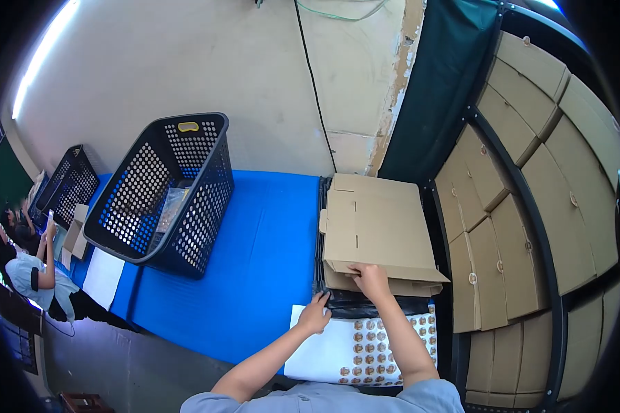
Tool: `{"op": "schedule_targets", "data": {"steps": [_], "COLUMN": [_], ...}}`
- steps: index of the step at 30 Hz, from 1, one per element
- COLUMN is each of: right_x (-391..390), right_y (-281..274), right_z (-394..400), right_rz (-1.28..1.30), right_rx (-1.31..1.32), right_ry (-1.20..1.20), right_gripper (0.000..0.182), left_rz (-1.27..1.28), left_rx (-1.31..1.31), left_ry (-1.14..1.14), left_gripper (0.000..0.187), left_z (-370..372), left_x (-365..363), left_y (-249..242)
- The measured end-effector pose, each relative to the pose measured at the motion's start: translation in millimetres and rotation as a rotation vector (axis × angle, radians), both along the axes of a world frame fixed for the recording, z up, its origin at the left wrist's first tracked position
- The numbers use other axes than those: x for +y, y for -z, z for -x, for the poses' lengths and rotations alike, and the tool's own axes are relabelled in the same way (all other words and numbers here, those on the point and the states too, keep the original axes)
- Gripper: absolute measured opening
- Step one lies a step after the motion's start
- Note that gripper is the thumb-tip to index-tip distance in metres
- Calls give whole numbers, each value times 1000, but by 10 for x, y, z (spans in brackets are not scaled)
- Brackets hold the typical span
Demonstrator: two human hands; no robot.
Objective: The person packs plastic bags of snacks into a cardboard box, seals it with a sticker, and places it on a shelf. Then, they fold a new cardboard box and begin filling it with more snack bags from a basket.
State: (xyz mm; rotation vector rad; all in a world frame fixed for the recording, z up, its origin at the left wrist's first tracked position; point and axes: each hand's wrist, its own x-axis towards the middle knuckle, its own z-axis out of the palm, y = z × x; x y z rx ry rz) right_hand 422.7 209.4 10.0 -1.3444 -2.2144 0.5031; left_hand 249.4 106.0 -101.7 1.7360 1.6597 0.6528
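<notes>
Flat brown cardboard boxes (pixel 379 220) lie in a stack at the right end of the blue-covered table. My right hand (pixel 370 281) is closed on the near flap of the top cardboard, which is lifted a little. My left hand (pixel 315 315) rests by the stack's near left corner, at the edge of black plastic (pixel 386 306); its fingers are partly bent and I cannot make out whether they hold anything. Just below both hands is a white sheet (pixel 324 354) with rows of round brown stickers (pixel 372 347).
A large dark perforated basket (pixel 200 227) with a plastic packet (pixel 172 210) inside stands on the blue table (pixel 269 241). Shelves of cardboard boxes (pixel 506 268) rise at the right. At the far left, another person (pixel 41 275) stands near a smaller basket (pixel 76 182) and an open box (pixel 76 234).
</notes>
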Motion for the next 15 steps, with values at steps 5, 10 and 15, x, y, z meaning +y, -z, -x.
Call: {"op": "schedule_targets", "data": {"steps": [5,10,15], "right_x": [-17,-1,-238], "right_y": [-38,-141,-516], "right_z": [-76,-85,170], "right_rz": [126,131,72], "right_rx": [24,156,195], "right_ry": [-105,-59,184], "right_gripper": [25,20,15], "left_rz": [261,117,114], "left_rx": [-146,-208,-455], "left_ry": [110,133,-59], "left_gripper": [67,60,58], "left_z": [89,206,349], "left_x": [-21,42,37], "left_y": [-73,43,-31]}}
